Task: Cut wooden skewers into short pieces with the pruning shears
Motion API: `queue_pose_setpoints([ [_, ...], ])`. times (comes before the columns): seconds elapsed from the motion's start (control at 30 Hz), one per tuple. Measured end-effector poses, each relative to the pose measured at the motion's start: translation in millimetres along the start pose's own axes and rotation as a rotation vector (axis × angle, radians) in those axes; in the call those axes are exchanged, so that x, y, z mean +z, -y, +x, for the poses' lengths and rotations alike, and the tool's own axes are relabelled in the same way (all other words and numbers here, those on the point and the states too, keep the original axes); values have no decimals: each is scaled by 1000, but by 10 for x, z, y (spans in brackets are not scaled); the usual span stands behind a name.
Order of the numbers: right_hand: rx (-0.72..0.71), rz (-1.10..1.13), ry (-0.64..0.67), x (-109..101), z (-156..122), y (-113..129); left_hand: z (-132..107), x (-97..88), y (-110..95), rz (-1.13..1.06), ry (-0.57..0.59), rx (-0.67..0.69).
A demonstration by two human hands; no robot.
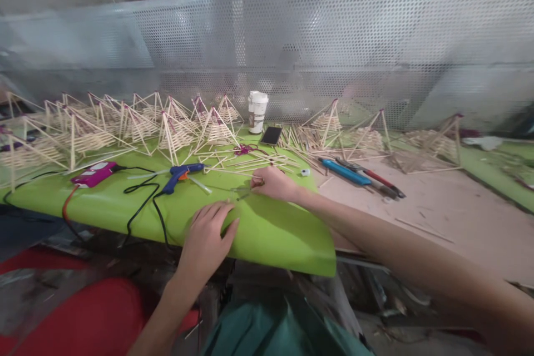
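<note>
My left hand rests on the bright green sheet with its fingers stretched out and the thumb apart, holding nothing. Farther forward, my right hand is closed in a pinch low over the sheet. Its fingertips are partly hidden, so what they hold cannot be made out. A small dark thin piece lies between the two hands. Just beyond the right hand are loose thin wooden sticks and a tangle of purple string. A blue glue gun lies left of the hands.
Several stick pyramids crowd the back left; others stand at the right. A paper cup, a phone, a blue cutter knife, pliers and a purple power strip with cords surround the work area. Perforated metal stands behind.
</note>
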State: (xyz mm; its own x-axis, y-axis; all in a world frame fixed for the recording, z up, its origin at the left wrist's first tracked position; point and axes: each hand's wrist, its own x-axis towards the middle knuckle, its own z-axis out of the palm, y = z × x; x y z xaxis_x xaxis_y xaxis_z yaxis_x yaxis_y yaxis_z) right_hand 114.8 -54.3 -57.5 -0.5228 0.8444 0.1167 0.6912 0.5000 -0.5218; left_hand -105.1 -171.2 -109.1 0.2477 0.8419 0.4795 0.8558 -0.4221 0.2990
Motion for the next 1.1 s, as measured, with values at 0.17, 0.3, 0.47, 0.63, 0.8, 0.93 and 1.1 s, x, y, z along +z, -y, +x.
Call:
queue_pose_setpoints([
  [0.17, 3, -9, -28, 7, -54, 8, -59, 1, -6, -4, -43, 27],
  [0.3, 5, 7, -10, 17, -89, 33, -102, 2, -14, -23, -64, 47],
  [0.47, 16, -22, -12, 46, -130, 79, -160, 10, -50, -44, -80, 75],
  [0.63, 24, -50, -5, 80, -152, 122, -265, 16, -129, -78, -80, 122],
  [0.8, 32, -37, 44, 78, -139, 131, -320, 33, -173, -92, -103, 142],
  [0.93, 27, -25, 75, 44, -106, 118, -294, 39, -172, -81, -103, 139],
  [1.1, 16, -14, 114, -1, -55, 96, -204, 26, -144, -84, -105, 119],
])
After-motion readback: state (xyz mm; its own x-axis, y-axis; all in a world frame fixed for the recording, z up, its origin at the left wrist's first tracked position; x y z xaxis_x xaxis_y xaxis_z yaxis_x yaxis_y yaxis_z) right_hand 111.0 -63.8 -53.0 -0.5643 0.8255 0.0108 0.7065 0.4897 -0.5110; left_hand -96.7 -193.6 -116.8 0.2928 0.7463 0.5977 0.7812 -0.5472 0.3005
